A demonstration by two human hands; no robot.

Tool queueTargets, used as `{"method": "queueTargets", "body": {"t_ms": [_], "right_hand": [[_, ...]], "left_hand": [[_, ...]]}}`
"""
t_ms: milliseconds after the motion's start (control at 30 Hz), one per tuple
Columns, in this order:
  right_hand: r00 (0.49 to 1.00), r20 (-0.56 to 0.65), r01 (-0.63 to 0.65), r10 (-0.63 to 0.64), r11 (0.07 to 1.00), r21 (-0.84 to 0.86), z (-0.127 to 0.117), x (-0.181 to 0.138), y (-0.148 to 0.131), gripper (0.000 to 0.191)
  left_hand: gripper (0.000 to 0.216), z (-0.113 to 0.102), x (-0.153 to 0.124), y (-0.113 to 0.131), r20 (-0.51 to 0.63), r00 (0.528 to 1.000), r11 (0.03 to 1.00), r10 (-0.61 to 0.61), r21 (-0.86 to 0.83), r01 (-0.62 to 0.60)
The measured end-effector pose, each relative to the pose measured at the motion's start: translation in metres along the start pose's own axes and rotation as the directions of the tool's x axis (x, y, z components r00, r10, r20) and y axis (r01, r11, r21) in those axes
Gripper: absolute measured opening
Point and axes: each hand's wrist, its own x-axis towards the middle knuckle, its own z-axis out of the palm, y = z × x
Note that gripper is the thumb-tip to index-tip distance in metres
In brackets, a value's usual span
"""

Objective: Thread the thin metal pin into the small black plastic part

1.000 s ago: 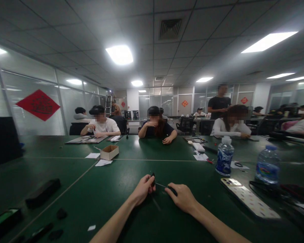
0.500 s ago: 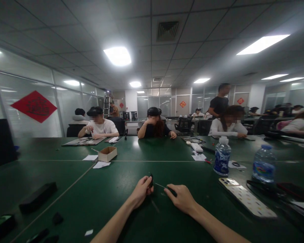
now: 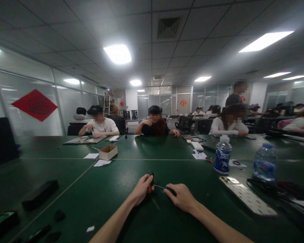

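Under my forearms the table [image 3: 116,192] is smooth, glossy and dark green, throwing back soft smears of light. In my left hand [image 3: 143,189] the fingers are closed round a small black piece [image 3: 152,177], pinched just above the tabletop; it looks dark, narrow and upright, its top edge poking past my thumb, the rest hidden by my fingers. My right hand [image 3: 182,196] is wrapped about the dark handle of a screwdriver [image 3: 172,191], whose thin, straight metal shaft points at that piece; whether the tip touches it, I can't tell. To my right lie a pale, spotted phone case [image 3: 248,196] and a ribbed clear plastic bottle [image 3: 222,158] with a blue label. Ahead sits an open-topped cardboard box [image 3: 108,153]; to my left, a matte black oblong block [image 3: 40,194] and a white paper scrap [image 3: 90,228].
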Motion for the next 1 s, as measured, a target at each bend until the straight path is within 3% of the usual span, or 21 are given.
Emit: {"method": "queueTargets", "body": {"t_ms": [400,633,800,1000], "right_hand": [[0.999,-0.043,0.027,-0.028,1.0,-0.014,0.0046,0.0003,0.0044,0.042],[0.996,-0.065,-0.063,0.065,0.998,0.025,0.0021,0.0007,0.0047,0.044],[0.999,-0.039,0.025,-0.024,0.999,0.028,0.0055,0.0007,0.0061,0.041],[0.998,-0.048,0.029,-0.027,0.999,0.026,0.0084,0.0006,0.0084,0.041]], "left_hand": [[0.045,0.002,-0.0018,0.003,0.016,1.0,0.996,-0.019,-0.086,0.02],[0.044,0.0011,-0.0002,0.001,0.045,0.998,0.993,-0.032,-0.116,0.037],[0.046,0.0002,0.0026,-0.0023,0.03,0.999,0.991,-0.032,-0.126,0.035],[0.043,0.0005,-0.0014,0.0011,0.05,0.998,0.994,-0.036,-0.106,0.041]]}}
